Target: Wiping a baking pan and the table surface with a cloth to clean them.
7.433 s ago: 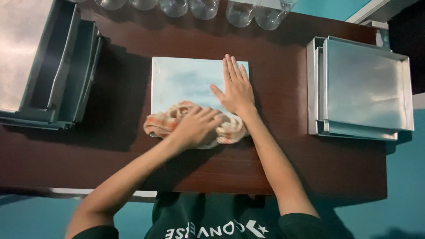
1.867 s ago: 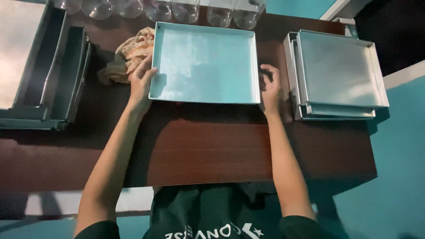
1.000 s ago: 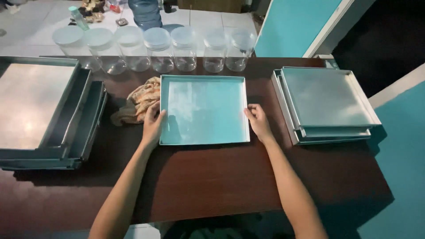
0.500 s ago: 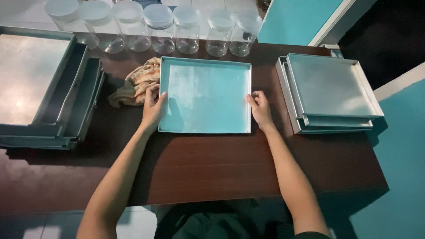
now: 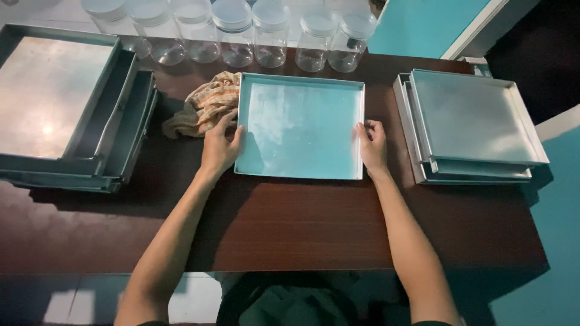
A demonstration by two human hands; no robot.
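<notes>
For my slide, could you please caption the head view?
Both hands, left and right, grip a square tray on a dark table, cloth beside it.

On the dark wooden table (image 5: 290,229) there is one shallow metal tray (image 5: 300,127) in the middle and one checked cloth (image 5: 202,107) beside it. Along the far edge stand six clear jars (image 5: 270,42) with lids. There are two stacks of trays, a left stack (image 5: 60,108) and a right stack (image 5: 471,124); how many trays each has, I cannot tell.
</notes>
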